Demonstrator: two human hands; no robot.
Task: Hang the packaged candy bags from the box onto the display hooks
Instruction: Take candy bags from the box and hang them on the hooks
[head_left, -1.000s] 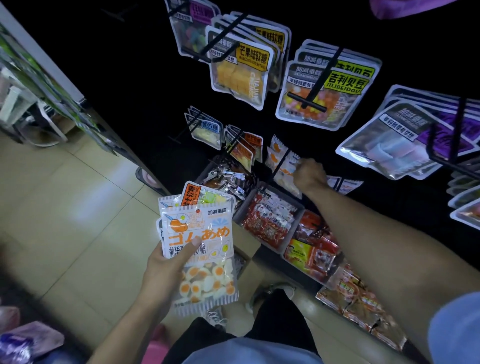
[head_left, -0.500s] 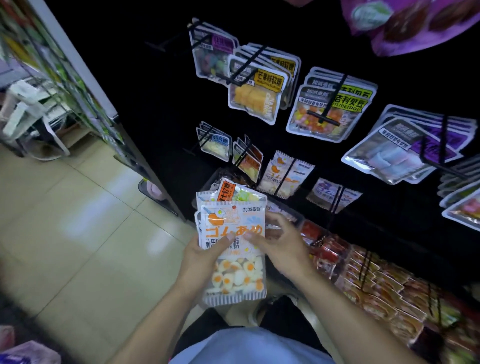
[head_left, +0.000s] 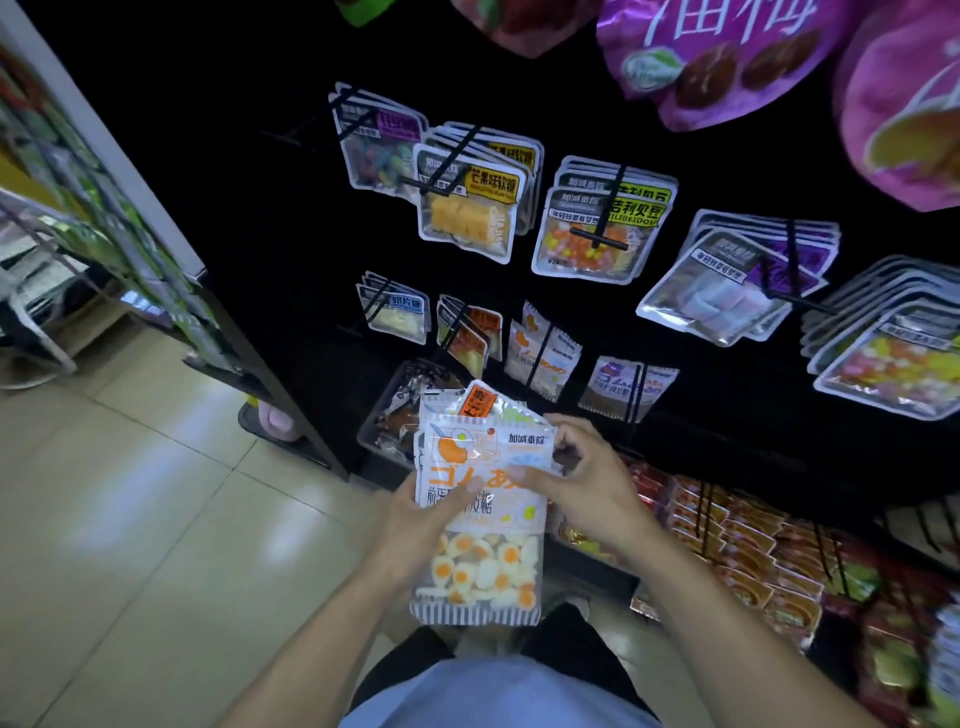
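Note:
A small stack of candy bags with orange lettering and fried-egg gummies is in front of me at chest height. My left hand grips the stack from its left side, thumb across the front. My right hand pinches the top right corner of the front bag. Above, on the black display wall, matching bags hang on a black hook in the lower row. To their right, another hook holds purple-print bags.
More candy bags hang on hooks across the black wall, such as yellow mango bags. Trays of red snack packs run along the shelf at lower right. A grey shelf end stands at left over a tiled floor.
My right hand came back from the hook in the lower row and took hold of the front bag's top right corner. The stack rose a little and the view tilted upward.

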